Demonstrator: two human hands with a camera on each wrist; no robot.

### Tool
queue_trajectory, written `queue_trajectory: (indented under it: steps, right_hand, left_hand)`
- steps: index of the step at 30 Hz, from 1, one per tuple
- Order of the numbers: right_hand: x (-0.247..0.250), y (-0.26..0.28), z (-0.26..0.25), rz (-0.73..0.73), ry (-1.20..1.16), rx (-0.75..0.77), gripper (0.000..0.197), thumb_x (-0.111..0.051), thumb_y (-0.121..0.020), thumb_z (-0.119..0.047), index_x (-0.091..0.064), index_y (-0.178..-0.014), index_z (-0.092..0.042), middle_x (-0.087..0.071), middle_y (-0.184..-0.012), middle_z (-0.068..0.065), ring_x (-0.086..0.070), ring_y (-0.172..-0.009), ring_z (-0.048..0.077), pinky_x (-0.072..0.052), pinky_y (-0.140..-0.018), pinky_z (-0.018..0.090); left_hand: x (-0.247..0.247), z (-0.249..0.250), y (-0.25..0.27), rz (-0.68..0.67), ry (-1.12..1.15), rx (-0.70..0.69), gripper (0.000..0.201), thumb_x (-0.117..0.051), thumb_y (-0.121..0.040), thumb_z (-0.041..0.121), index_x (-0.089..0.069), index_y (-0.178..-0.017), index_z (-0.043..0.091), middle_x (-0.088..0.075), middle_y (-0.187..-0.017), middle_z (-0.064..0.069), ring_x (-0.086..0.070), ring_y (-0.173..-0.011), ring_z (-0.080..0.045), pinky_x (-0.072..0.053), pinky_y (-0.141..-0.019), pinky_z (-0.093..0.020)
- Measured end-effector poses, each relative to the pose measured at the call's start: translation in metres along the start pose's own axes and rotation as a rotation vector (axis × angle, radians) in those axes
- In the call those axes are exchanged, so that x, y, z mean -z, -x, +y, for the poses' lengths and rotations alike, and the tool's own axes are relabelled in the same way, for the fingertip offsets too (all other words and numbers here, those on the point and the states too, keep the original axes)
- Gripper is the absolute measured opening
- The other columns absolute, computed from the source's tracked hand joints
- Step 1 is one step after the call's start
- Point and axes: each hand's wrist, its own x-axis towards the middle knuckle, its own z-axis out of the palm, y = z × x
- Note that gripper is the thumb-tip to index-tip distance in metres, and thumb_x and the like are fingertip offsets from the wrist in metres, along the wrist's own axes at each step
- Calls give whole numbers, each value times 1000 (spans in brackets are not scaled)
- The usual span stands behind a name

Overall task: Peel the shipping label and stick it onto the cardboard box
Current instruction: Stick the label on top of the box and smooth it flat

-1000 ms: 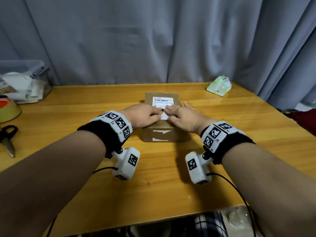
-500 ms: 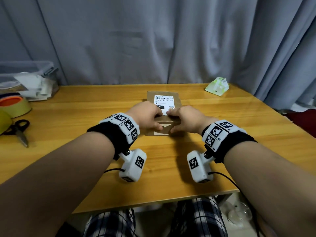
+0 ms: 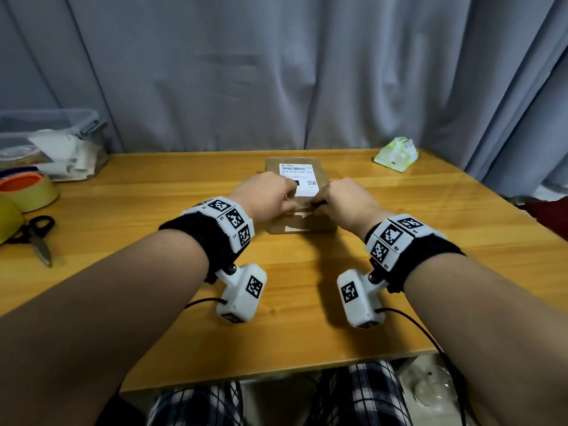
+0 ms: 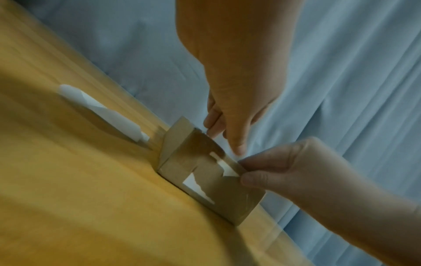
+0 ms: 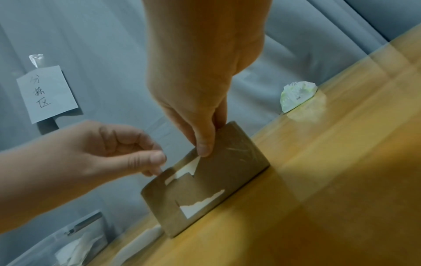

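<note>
At the box's (image 3: 297, 196) near top edge the label's (image 3: 297, 179) end is pinched by the left hand (image 3: 266, 196) and pressed by the right hand's (image 3: 345, 201) thumb, so a crease may be left if it is rubbed unevenly.

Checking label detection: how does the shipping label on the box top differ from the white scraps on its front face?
The shipping label is a clean-edged rectangle, its near end hidden by the hands; the white scraps have ragged, torn edges. The label carries a barcode and print; the scraps look blank. The label lies on top of the cardboard box; the scraps are on its front face. Both are white paper stuck to the box.
</note>
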Motion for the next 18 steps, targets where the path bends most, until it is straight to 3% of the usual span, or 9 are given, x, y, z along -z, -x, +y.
queue_trajectory:
  steps: [4,7,8,10,12,15,18]
  right_hand:
    - [0,-18,4,38,-154,41,23,-61,-86,-25,-72,-103,-15,-73,-102,9,-63,-95,29,-42,-73,25]
    - [-1,-36,12,126,-240,-20,31,-49,-92,-33,-65,-115,-20,-69,-117,8,-59,-110,27,-48,-91,34]
    - [-2,-44,13,103,-205,-52,37,-42,-94,-33,-56,-126,-21,-61,-130,8,-51,-123,27,-41,-103,37]
    - [-6,-60,13,-35,-169,-107,49,-26,-98,-37,-32,-143,-20,-31,-154,4,-22,-144,23,-13,-120,44]
    - [-12,-76,9,-193,-173,-160,59,-10,-96,-50,-14,-149,-24,-7,-160,-4,3,-148,19,11,-119,49]
    - [-22,-97,8,-299,-144,-213,70,5,-88,-62,-4,-149,-29,4,-160,-10,10,-147,18,19,-113,56]
    - [-26,-109,13,-288,-128,-227,67,5,-89,-61,-4,-148,-33,3,-159,-13,7,-148,19,15,-114,58]
  left_hand:
    - [0,-12,-24,65,65,74,35,-41,-95,36,-60,-114,13,-59,-121,-9,-53,-114,-28,-42,-93,-37]
    - [-3,-24,-45,-5,68,92,39,-34,-98,32,-52,-128,14,-52,-135,-8,-46,-127,-27,-34,-105,-38]
    - [-5,-28,-52,-44,62,96,41,-32,-99,32,-48,-132,14,-48,-140,-8,-42,-131,-26,-31,-109,-38]
    - [-14,-35,-66,-156,40,103,47,-26,-100,33,-36,-141,13,-35,-152,-7,-28,-142,-24,-21,-116,-39]
    - [-27,-40,-78,-265,15,110,52,-22,-100,34,-19,-149,17,-16,-160,-2,-10,-148,-21,-9,-121,-41]
    - [-40,-44,-88,-324,61,178,55,-16,-98,38,-8,-150,26,-3,-161,7,-1,-149,-17,-5,-121,-45]
    - [-35,-45,-93,-276,26,245,53,-18,-97,39,-17,-149,27,-15,-159,10,-17,-143,-20,-19,-110,-47]
